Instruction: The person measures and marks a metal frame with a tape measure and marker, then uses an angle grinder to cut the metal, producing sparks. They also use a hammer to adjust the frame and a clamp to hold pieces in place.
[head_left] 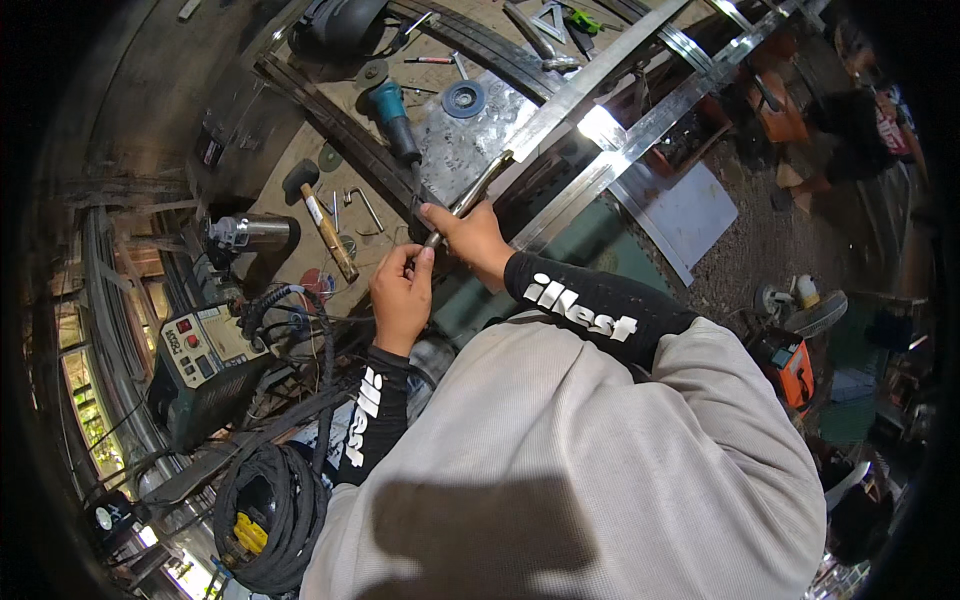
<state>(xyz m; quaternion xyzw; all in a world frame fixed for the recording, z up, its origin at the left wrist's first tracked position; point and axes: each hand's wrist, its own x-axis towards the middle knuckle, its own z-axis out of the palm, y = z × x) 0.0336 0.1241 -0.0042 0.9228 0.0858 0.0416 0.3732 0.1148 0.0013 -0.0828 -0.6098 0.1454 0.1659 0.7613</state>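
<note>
Steel frame up-right of grinder, open gap between its rails; metal plate just beside grinder. Long metal tool below-right of grinder, tip at frame end, contact hard to tell. Right hand closed round it, thumb across; left hand below grinder, fingers curled, pinching near end.

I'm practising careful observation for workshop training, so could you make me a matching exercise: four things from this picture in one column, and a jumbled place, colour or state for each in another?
Column 1
1. Angle grinder
2. Coiled cable
3. Metal tool
4. Hammer

Column 2
A. Held by the left hand and right hand
B. Dark-headed and wooden-handled
C. Teal and black
D. At the lower left of the picture

Right pairs: 1-C, 2-D, 3-A, 4-B
</note>
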